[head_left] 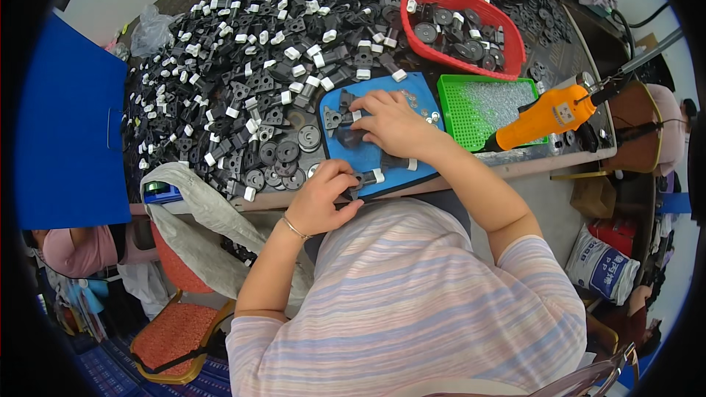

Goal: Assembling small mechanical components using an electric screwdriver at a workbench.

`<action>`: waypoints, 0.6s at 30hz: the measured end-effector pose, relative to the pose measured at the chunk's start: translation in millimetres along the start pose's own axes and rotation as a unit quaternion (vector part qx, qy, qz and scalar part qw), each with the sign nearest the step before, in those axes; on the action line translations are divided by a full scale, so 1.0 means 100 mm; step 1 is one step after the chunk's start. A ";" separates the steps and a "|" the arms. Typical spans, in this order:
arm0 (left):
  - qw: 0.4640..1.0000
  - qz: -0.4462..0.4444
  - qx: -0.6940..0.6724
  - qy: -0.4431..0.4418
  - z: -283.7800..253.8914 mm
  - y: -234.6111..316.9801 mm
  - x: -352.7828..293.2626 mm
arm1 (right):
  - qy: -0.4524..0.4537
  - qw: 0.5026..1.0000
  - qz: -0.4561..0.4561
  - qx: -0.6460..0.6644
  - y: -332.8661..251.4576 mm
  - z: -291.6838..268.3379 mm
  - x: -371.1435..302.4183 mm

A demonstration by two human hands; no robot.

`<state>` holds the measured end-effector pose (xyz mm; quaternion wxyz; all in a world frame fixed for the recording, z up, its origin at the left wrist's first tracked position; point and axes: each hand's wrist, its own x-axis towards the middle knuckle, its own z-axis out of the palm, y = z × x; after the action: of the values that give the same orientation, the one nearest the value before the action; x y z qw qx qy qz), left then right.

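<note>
My left hand (321, 198), with a bracelet at the wrist, is curled at the near edge of a blue mat (418, 173). Its fingers and thumb close on a black plastic part with a white end (377, 176), partly hidden by them. My right hand (395, 124) reaches over the middle of the mat, its bent fingertips at a dark round piece (348, 137) that looks blurred. Just beyond them lies a black bracket (332, 118). Below the right palm another black part with a white tip (401, 163) rests on the mat. Small metal pieces (428, 114) are scattered at the mat's right side.
A large heap of black parts with white ends (257, 51) covers the table's left and back. Black wheels (287, 151) lie left of the mat. To the right are a red basket (409, 26), a green tray (453, 114) of clear bits, and a hanging orange power tool (548, 117).
</note>
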<state>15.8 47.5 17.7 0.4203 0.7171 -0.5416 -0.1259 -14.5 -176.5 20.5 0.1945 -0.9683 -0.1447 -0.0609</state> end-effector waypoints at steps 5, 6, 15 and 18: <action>0.998 0.018 0.041 0.043 0.17 0.03 0.03 | -0.121 0.985 0.061 0.107 -0.10 -0.07 0.05; 0.995 0.032 0.060 0.069 0.23 0.04 0.04 | -0.120 0.985 0.063 0.106 -0.12 -0.07 0.06; 0.983 0.025 0.140 0.113 0.36 0.11 0.03 | -0.206 0.974 0.081 0.051 -0.23 0.07 0.18; 0.980 0.004 0.134 0.150 0.28 0.05 0.00 | -0.035 0.993 0.068 0.085 -0.16 0.03 0.15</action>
<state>-5.5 34.6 4.2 0.3976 0.7754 -0.4872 0.0584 -4.6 -157.6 26.5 0.2746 -0.9574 -0.0897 -0.0013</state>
